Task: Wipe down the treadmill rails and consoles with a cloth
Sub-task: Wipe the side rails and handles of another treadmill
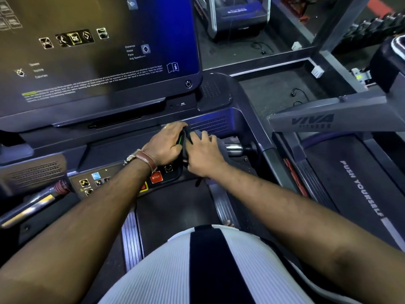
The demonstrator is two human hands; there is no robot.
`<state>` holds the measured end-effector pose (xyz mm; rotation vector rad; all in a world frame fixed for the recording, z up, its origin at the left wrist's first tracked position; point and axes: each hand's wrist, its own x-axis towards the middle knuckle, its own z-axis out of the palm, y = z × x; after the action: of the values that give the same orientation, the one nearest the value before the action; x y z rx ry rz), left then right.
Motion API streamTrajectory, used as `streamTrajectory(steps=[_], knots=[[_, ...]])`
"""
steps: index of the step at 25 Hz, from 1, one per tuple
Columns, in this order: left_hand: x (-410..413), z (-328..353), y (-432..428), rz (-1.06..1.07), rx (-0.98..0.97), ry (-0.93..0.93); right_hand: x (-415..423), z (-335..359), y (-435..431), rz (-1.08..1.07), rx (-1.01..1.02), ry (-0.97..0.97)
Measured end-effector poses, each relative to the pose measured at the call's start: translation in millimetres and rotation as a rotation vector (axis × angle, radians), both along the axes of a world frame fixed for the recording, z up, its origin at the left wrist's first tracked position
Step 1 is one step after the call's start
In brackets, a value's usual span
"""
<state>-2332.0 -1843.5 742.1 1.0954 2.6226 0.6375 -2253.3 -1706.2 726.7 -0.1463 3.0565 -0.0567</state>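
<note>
Stage: likely mid-task | left hand [163, 144] and right hand [202, 155]: each grip was clenched on the cloth [184, 148] below the console [105, 69] | rails apparently pending (cleanliness unreadable)

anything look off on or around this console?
Only wear and clutter: the button icons on the console panel look cracked and flaking, and a loose cable lies on the floor beyond the machine. Left hand and right hand both hold the dark cloth; no spill visible.

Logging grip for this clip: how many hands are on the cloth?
2. The left hand grips the cloth from the left; the right hand lies against its right side, how firmly is unclear.
</note>
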Motion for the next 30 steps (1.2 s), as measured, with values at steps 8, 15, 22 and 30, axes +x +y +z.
streamTrajectory(steps=[8,15,22,30], knots=[[3.9,0.7,-1.0,-0.039,-0.107,0.069,-19.4,1.1,47.2,-0.054,-0.293,-0.175],[3.6,0.6,2.4,0.024,-0.156,0.1,34.7,-54.9,101.0,-0.267,-0.083,0.37],[-3.2,0.6,5.8,-0.005,-0.144,0.081,7.8,-25.2,10.7,-0.211,-0.12,0.327],[0.9,2.5,-0.6,-0.03,-0.133,0.069,39.3,-57.6,112.4,-0.078,-0.08,0.428]])
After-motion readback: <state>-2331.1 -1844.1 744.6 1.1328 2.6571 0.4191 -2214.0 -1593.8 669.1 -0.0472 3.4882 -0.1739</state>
